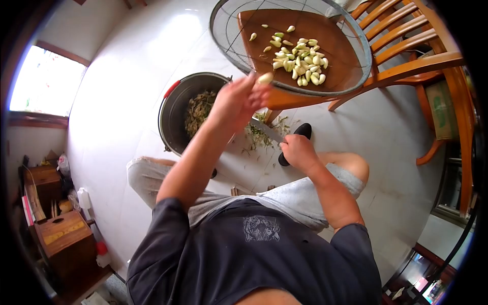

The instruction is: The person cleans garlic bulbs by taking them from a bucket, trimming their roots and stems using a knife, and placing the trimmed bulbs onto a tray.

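Note:
My left hand (240,103) is raised over the near left rim of the round mesh sieve (368,68), its fingers smeared by motion. A pale peeled garlic clove (265,79) shows at its fingertips; whether the fingers still grip it I cannot make out. Lower and to the right, my right hand (300,152) is closed around the handle of a knife (268,130), whose wide blade points up and left. Inside the sieve lies a heap of peeled garlic cloves (305,61), with several loose ones towards the far left.
The sieve rests on a wooden chair (401,68). A metal bucket (170,114) with a red grip holds dry peelings (199,109). More scraps (259,137) litter the floor by my dark shoe (303,130). Wooden cabinets (63,234) stand far left.

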`<state>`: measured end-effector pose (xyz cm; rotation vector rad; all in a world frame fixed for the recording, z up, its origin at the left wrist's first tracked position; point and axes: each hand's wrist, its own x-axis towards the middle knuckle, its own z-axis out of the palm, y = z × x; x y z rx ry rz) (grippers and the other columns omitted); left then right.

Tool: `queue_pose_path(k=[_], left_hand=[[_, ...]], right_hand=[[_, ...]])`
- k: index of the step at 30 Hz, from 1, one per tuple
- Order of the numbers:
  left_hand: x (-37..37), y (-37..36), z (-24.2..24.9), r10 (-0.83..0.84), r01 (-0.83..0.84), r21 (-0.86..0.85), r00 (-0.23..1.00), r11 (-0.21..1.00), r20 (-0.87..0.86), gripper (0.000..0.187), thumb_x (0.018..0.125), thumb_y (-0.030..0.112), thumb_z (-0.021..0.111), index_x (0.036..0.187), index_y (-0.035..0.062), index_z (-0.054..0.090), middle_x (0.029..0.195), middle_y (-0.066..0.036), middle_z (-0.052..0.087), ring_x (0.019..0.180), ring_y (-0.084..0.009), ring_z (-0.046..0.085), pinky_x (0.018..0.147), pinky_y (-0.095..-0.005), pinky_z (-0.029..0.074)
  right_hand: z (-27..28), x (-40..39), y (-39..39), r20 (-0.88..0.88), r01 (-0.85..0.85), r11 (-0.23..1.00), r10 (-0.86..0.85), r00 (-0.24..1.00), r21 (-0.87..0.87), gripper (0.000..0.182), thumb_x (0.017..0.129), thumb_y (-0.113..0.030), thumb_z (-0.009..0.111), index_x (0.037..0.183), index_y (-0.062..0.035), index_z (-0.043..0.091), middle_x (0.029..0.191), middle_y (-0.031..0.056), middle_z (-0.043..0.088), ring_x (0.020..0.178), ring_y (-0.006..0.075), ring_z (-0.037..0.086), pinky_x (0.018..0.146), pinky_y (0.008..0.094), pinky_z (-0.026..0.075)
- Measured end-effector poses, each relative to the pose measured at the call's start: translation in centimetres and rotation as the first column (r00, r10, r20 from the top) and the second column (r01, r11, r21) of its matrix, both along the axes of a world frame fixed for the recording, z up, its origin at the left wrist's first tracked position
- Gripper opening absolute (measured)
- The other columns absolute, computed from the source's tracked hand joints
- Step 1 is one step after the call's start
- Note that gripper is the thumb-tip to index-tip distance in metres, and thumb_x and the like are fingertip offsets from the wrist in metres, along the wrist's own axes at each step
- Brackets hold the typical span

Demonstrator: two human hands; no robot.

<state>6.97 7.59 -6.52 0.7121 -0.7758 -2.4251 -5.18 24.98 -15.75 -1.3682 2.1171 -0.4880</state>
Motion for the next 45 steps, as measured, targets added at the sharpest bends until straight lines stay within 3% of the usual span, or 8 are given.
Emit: queue_pose_path(k=[3, 8, 15, 20, 27, 38, 40, 45], left_hand=[[-1.2, -4.1, 2.7, -0.105, 0.098, -0.341, 0.994, 0.935, -0.004, 0.035, 0.097, 0.024, 0.046, 0.118, -0.0033, 0.05, 0.094, -0.016, 0.065, 0.077, -0.0198, 0.064, 0.065, -0.0279, 0.053], [4.7, -9.7, 1.2, 0.37, -0.147, -0.586, 0.886, 0.797, 0.28, 0.026, 0.089, 0.023, 0.061, 0.09, -0.0027, 0.062, 0.075, -0.011, 0.063, 0.06, -0.0154, 0.06, 0.055, -0.0247, 0.05], [13.8, -14.7, -19.6, 0.306, -0.041, -0.343, 0.56, 0.939, 0.77, 0.013, 0.085, 0.007, 0.057, 0.077, -0.0027, 0.058, 0.058, -0.009, 0.055, 0.046, -0.0172, 0.052, 0.041, -0.0287, 0.041], [15.8, -16.4, -29.9, 0.405, 0.185, -0.451, 0.237, 0.873, 0.883, 0.023, 0.074, 0.008, 0.061, 0.096, 0.004, 0.068, 0.084, -0.017, 0.067, 0.078, -0.0304, 0.066, 0.071, -0.0378, 0.051], [13.4, -16.2, -28.7, 0.422, 0.514, -0.41, 0.099, 0.754, 0.901, 0.025, 0.074, 0.016, 0.064, 0.095, 0.0029, 0.065, 0.097, -0.021, 0.065, 0.095, -0.0365, 0.061, 0.08, -0.0416, 0.048], [16.0, -13.3, -19.8, 0.538, 0.413, -0.623, 0.314, 0.665, 0.782, 0.026, 0.075, 0.024, 0.072, 0.086, 0.0013, 0.065, 0.078, -0.01, 0.067, 0.071, -0.0187, 0.064, 0.067, -0.0315, 0.049], [16.5, -12.3, -18.8, 0.504, 0.184, -0.635, 0.462, 0.751, 0.73, 0.023, 0.079, 0.021, 0.07, 0.084, -0.0008, 0.064, 0.078, -0.009, 0.067, 0.07, -0.0174, 0.064, 0.066, -0.0296, 0.049], [17.6, -11.0, -16.6, 0.242, -0.208, -0.125, 0.766, 0.97, 0.596, 0.015, 0.087, 0.015, 0.063, 0.093, 0.0007, 0.062, 0.083, -0.008, 0.064, 0.076, -0.0168, 0.061, 0.071, -0.0291, 0.049]], right_hand=[[0.3, -0.1, 0.2, 0.048, 0.012, 0.998, -0.009, 0.999, -0.064, 0.02, 0.081, -0.018, 0.056, 0.072, -0.0009, 0.059, 0.075, 0.0224, 0.061, 0.077, 0.0407, 0.059, 0.07, 0.0473, 0.047], [1.2, -0.3, 0.2, 0.069, 0.082, 0.997, -0.081, 0.994, -0.013, 0.021, 0.081, -0.019, 0.056, 0.076, 0.0008, 0.059, 0.077, 0.0237, 0.06, 0.078, 0.0416, 0.059, 0.071, 0.0471, 0.046], [0.5, -0.1, -0.5, 0.086, 0.025, 0.999, -0.028, 0.996, 0.031, 0.02, 0.082, -0.019, 0.057, 0.078, 0.0001, 0.061, 0.075, 0.0239, 0.061, 0.076, 0.0418, 0.059, 0.068, 0.0475, 0.047], [0.6, 0.5, -1.9, 0.094, 0.012, 0.996, -0.02, 0.995, 0.085, 0.019, 0.082, -0.019, 0.057, 0.081, -0.0013, 0.063, 0.076, 0.0215, 0.062, 0.075, 0.0411, 0.059, 0.068, 0.0476, 0.047], [-0.1, 0.8, -3.3, 0.126, -0.042, 0.995, 0.03, 0.992, 0.088, 0.02, 0.083, -0.017, 0.057, 0.089, 0.0, 0.065, 0.08, 0.0206, 0.063, 0.077, 0.0386, 0.06, 0.07, 0.0443, 0.048], [1.4, 1.6, -3.1, 0.129, -0.072, 0.997, 0.074, 0.989, -0.024, 0.02, 0.082, -0.016, 0.056, 0.088, 0.0023, 0.064, 0.079, 0.0233, 0.062, 0.078, 0.0403, 0.06, 0.07, 0.0459, 0.047], [1.5, 1.7, -3.0, 0.12, -0.077, 0.996, 0.083, 0.989, -0.052, 0.02, 0.082, -0.016, 0.056, 0.086, 0.0021, 0.063, 0.079, 0.0236, 0.062, 0.078, 0.0408, 0.059, 0.07, 0.0463, 0.047], [1.4, 1.9, -2.9, 0.085, -0.093, 0.992, 0.1, 0.991, -0.087, 0.018, 0.082, -0.015, 0.058, 0.081, 0.0022, 0.06, 0.071, 0.0234, 0.058, 0.069, 0.0401, 0.057, 0.061, 0.0418, 0.045]])
